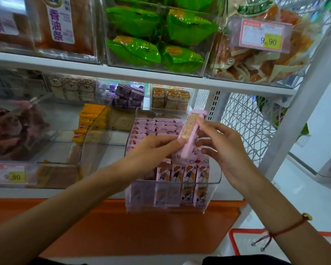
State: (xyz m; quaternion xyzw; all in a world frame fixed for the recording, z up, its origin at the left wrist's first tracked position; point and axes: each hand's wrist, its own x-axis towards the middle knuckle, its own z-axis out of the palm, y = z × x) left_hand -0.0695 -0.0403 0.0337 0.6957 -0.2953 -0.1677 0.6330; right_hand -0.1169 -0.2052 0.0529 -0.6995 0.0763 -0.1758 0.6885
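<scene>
A pink snack packet (191,131) with a tan biscuit strip on its side is held tilted above a clear plastic bin (214,180). My left hand (153,150) pinches its lower end with thumb and fingers. My right hand (224,148) holds its upper part, thumb against the top edge and fingers curled behind it. The bin sits on the lower white shelf and holds several matching pink packets (182,174) standing in rows, with a cartoon figure printed on each.
A white shelf board (103,73) runs above, carrying clear bins of green packets (157,35) and a 9.90 price tag (264,35). Orange packets (88,121) lie in the bin to the left. A white wire rack (243,119) stands right. An orange base (141,230) lies below.
</scene>
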